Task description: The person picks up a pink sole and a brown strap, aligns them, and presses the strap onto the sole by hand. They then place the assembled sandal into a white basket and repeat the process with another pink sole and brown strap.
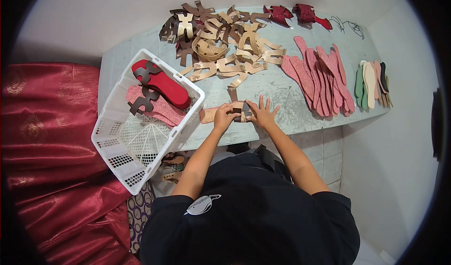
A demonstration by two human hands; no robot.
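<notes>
A pink shoe insole lies at the near edge of the pale table, with a tan and brown strap piece laid across it. My left hand grips the insole and strap from the left. My right hand presses on the strap from the right, its fingers spread. Both hands touch the same piece.
A white plastic basket at the left holds a red insole and a pink one with brown straps. A heap of tan and brown straps fills the far table. Pink insoles and several coloured ones lie right. Red cloth lies left.
</notes>
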